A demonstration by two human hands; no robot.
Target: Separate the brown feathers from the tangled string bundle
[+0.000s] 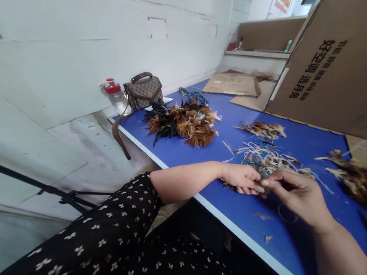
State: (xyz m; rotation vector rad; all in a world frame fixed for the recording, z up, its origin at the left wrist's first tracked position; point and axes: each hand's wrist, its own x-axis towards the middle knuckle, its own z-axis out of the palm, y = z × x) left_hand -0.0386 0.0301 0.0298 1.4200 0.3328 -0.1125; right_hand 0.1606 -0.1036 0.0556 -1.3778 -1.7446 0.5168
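My left hand [243, 178] is closed over the blue table, its fingers wrapped round a small bunch of brown feathers [229, 186] whose tips stick out below the palm. Against its fingertips, my right hand [297, 194] pinches thumb and forefinger together; what lies between them is too small to make out. Just behind both hands spreads a tangle of white and teal strings [263, 157]. A thin loop [288, 213] is faintly visible below my right hand.
A large pile of brown and black feathers [185, 122] lies to the left, by a handbag [144, 91] and a red-lidded bottle [116, 96]. More feathers [261, 129] lie behind the strings, others [366, 177] at right. A cardboard panel [338, 72] stands at the back right.
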